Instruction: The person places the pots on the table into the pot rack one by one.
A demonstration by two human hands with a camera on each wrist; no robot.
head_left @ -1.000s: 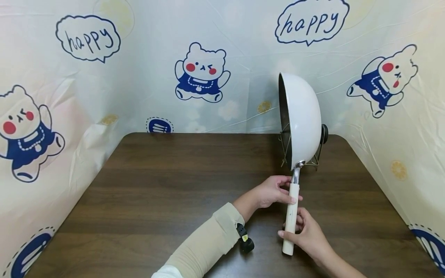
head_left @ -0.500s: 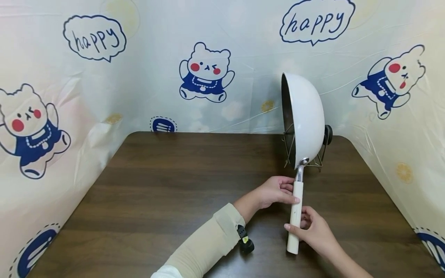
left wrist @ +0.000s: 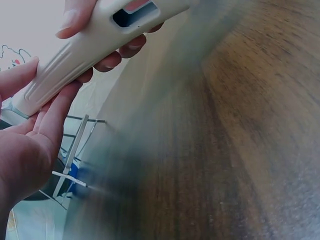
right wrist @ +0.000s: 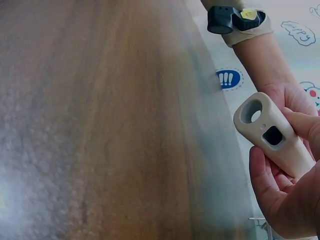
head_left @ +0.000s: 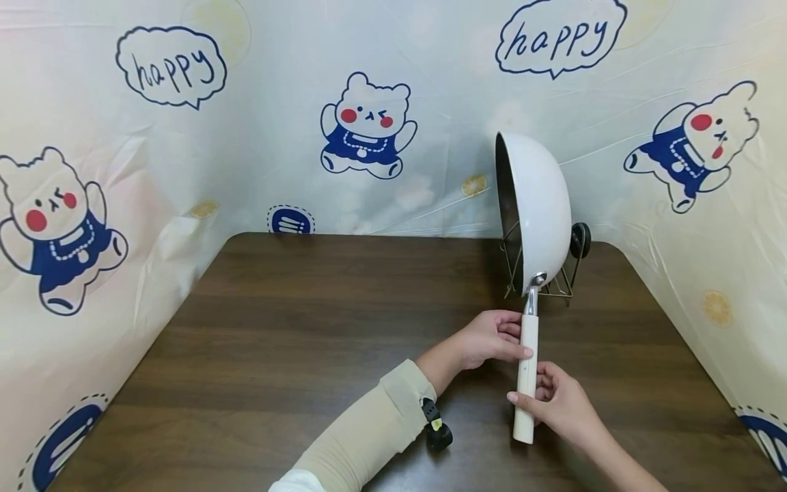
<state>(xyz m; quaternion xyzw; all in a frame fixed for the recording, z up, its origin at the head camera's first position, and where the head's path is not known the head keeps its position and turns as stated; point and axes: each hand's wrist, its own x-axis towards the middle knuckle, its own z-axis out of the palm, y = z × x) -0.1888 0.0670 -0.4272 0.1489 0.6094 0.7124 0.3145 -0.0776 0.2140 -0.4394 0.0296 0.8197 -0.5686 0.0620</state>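
Note:
In the head view a white wok (head_left: 544, 205) stands on its edge in a wire rack (head_left: 562, 290), its dark inside turned left. Its cream handle (head_left: 527, 383) points toward me, joined by a metal neck. My left hand (head_left: 488, 342) pinches the handle near the neck, thumb on top. Nearer the free end, my right hand (head_left: 565, 403) grips the handle from the right, thumb across it. Both hands also show on the handle in the left wrist view, where the right thumb (left wrist: 77, 17) lies over it. The right wrist view shows the handle's end hole and square slot.
A round black knob (head_left: 581, 240) shows behind the wok at the rack's right side. The rack sits near the back right of the brown wooden table (head_left: 344, 294). A printed cloth (head_left: 455, 82) hangs behind the table and along both sides.
The head view has shifted slightly. The wok handle has moved a little to the right and away from me, with both hands still holding it.

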